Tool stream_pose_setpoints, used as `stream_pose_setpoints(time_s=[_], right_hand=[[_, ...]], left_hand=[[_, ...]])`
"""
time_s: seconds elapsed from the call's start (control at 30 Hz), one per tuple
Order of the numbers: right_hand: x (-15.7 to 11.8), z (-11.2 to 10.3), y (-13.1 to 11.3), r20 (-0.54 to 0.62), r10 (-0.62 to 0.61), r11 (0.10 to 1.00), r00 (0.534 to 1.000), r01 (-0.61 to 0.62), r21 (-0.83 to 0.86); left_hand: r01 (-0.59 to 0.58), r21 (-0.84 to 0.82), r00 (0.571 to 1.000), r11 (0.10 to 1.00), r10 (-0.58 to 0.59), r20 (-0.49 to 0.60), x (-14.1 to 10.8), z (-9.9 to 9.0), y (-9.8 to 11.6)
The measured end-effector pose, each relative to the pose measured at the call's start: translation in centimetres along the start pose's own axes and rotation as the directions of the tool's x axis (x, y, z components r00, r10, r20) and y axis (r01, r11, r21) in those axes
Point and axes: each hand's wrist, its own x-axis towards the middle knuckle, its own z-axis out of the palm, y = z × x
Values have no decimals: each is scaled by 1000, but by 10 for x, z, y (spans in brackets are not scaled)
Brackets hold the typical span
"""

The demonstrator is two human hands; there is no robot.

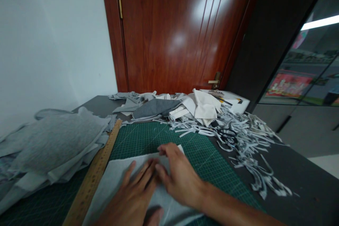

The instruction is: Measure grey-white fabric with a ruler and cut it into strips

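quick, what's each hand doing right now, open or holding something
Left hand: open, palm down on the gray cloth.
Right hand: fingers curled near the cloth's far edge; cannot tell whether it grips.

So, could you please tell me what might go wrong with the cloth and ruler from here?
The cloth could shift or crease, as the left hand and right hand both rest on it. The wooden ruler might get nudged, since it lies right along the cloth's left side. Loose strips could stray into the work, as some already lie over the far edge of the green mat.
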Motion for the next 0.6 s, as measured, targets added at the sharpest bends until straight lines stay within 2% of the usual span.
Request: stream_pose_setpoints(time_s=[0.1,0.17,0.23,0.33,0.47,0.53,0.6], right_hand=[[-8,22,-9,82,-74,996,994,71,45],[-13,26,-5,116,-104,994,988,99,44],[-16,19,4,190,-114,993,975,118,-6],[-21,-3,12,341,-66,988,938,109,-108],[-22,-29,4,454,3,991,891,59,-122],[-21,-34,-2,490,16,991,872,52,-125],[-19,-33,-4,502,26,989,864,51,-140]], left_hand=[[-59,43,997,997,61,-54,-5,10,-8],[-95,74,990,993,101,-93,-7,14,-14],[-112,117,982,987,128,-137,-6,16,-18],[-125,181,970,976,158,-183,-1,17,-20],[-146,201,958,969,189,-215,1,19,-22],[-128,190,960,974,169,-224,-4,18,-28],[-37,177,970,984,78,-231,-8,12,-39]])
